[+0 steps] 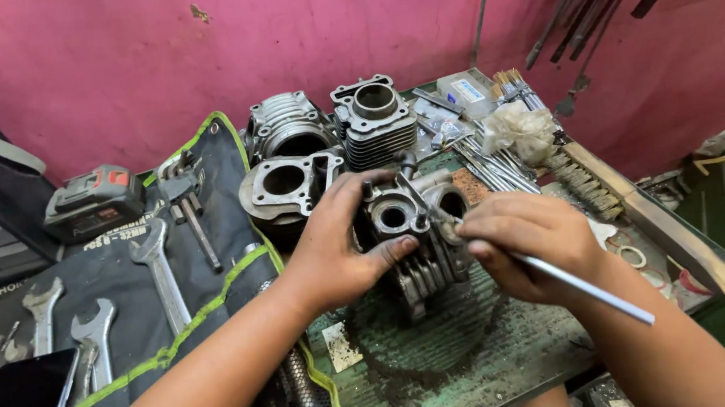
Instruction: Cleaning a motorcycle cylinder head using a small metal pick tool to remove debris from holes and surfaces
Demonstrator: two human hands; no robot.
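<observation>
A pink-painted wall [185, 52] is seen behind a worn, green-stained tabletop [468, 354] dusted with dark grit. Near the middle of it, a grey finned metal cylinder head [411, 234] is steadied by the left hand [336, 247], whose fingers are wrapped around its near side with the thumb pressed low against the fins. A thin white rod-like tool [582, 288] is pinched in the closed fingers of the right hand [528, 244], its tip set at the head's upper right port. The work is probably best done with short, light strokes, the head being held firm so that the tip is not allowed to slip across the machined face. Three further finned engine cylinders [312, 146] are stood just behind. To the left, flat steel spanners [158, 270] are laid on a dark tool roll edged in green [119, 283]; a wooden-handled wire brush [632, 202] is laid at the right.
</observation>
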